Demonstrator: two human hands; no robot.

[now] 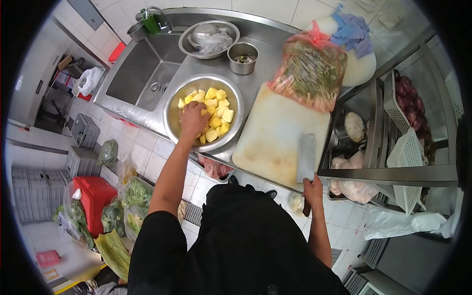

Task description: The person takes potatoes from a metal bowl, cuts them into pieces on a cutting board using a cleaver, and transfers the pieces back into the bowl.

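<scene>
My left hand (pixel 193 118) reaches into a large steel bowl (pixel 169 125), its fingers curled around peeled yellow potato chunks (pixel 215 122); the fingertips are partly hidden. Several more cut chunks fill the bowl around it. In my right hand (pixel 313 189) is the handle of a cleaver (pixel 306 158). The broad blade lies over the right front part of a white cutting board (pixel 268 132), pointing away from me. The board carries brownish stains and sits just right of the bowl.
A red-tinted plastic bag of green vegetables (pixel 312 69) rests on the board's far end. Behind the bowl stand a small steel pot (pixel 243 58) and a basin with plastic bags (pixel 209 38). A sink (pixel 147 73) lies left; a metal rack (pixel 393 174) borders the right.
</scene>
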